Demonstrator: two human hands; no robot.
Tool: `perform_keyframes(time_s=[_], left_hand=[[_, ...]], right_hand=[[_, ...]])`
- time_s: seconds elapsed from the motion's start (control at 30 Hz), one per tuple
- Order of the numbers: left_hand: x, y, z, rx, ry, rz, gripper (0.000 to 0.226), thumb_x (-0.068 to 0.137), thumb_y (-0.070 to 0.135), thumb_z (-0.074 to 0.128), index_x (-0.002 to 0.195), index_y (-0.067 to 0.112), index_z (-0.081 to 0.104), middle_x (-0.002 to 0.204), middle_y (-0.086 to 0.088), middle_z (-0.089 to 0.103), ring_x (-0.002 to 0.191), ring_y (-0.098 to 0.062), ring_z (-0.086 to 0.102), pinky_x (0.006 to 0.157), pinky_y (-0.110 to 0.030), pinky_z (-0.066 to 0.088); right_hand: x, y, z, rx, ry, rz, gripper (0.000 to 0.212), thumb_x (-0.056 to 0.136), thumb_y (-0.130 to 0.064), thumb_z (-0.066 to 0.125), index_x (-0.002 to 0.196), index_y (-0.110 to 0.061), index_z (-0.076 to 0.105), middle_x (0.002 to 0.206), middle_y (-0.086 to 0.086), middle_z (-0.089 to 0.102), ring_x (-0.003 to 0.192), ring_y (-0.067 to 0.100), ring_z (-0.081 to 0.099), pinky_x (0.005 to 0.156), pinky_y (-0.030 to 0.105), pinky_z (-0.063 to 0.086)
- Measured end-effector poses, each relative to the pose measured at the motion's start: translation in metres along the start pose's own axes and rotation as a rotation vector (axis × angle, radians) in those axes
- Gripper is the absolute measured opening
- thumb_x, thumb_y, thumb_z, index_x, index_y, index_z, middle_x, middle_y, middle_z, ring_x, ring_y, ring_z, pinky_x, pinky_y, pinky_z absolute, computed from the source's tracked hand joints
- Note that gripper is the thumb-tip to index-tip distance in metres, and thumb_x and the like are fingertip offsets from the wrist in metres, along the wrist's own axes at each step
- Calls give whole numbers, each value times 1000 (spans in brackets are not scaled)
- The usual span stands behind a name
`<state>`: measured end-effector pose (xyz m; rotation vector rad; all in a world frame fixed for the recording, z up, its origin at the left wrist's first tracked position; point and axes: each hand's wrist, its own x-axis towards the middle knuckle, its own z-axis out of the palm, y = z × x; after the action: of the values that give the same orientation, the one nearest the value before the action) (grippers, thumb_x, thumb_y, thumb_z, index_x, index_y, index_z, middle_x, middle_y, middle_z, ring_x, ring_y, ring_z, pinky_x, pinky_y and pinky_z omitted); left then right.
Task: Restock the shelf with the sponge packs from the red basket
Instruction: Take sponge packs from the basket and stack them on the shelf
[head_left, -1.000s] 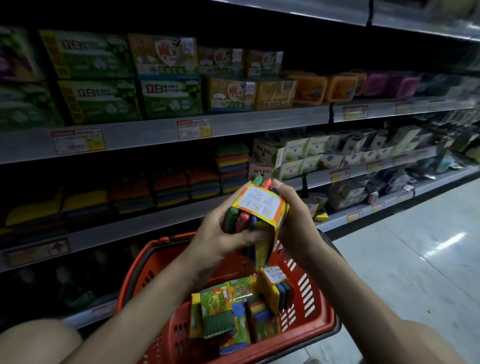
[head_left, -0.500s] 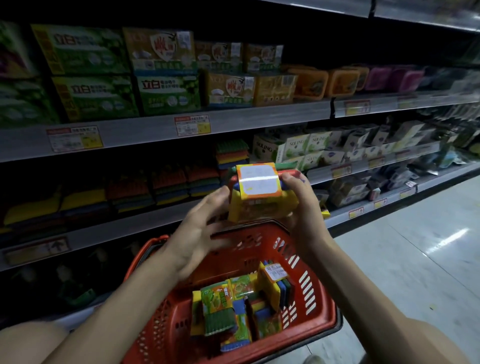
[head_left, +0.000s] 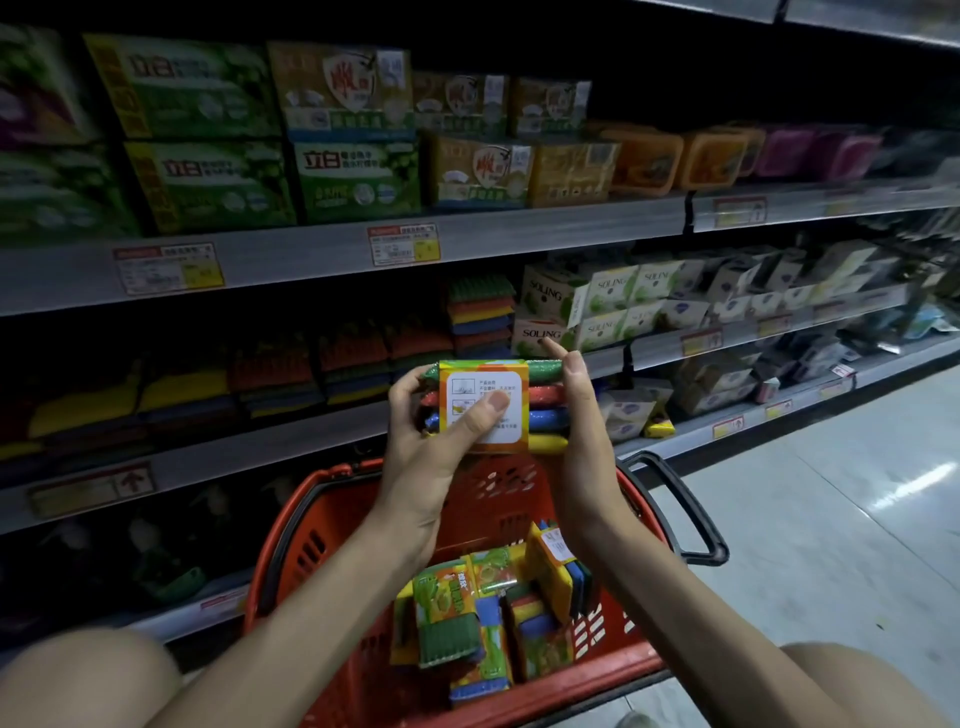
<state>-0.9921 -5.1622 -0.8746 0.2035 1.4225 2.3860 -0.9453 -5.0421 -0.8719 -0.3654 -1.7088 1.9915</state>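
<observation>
Red, green, blue and yellow sponges banded in an orange-and-white card sleeve make up the sponge pack (head_left: 493, 405) we hold level above the red plastic basket (head_left: 322, 525), just in front of the grey metal shelf (head_left: 260, 447). Our left hand (head_left: 431, 447) grips its left end, thumb pressed on the label, while our right hand (head_left: 576, 415) presses flat against the right end, fingers straight. This pack is not yet shelved and several more packs (head_left: 467, 613) lie in the basket, so we judge much restocking remains
</observation>
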Motion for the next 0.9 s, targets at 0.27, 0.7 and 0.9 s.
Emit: perform_keyframes(time_s=[0.27, 0.7, 0.9], left_hand=[[1, 0, -4, -43, -13, 4, 78, 65, 19, 84, 134, 13, 48, 113, -20, 73, 89, -30, 76, 66, -36, 61], [36, 22, -31, -3, -78, 42, 112, 48, 44, 99, 142, 11, 48, 118, -9, 71, 102, -23, 71, 78, -35, 60], [28, 16, -27, 50, 102, -64, 59, 79, 48, 75, 128, 16, 64, 119, -5, 74, 109, -24, 70, 78, -40, 59]], right_hand=[[4, 0, 5, -55, 5, -64, 45, 102, -52, 41, 137, -28, 57, 131, 1, 66, 119, 18, 66, 105, 55, 50], [16, -11, -11, 249, -149, 305, 27, 100, -29, 54, 118, -12, 65, 118, 15, 73, 114, 35, 69, 105, 52, 52], [20, 2, -1, 210, -106, 308, 48, 83, -28, 73, 126, -8, 65, 122, 14, 72, 116, 35, 68, 101, 49, 53]])
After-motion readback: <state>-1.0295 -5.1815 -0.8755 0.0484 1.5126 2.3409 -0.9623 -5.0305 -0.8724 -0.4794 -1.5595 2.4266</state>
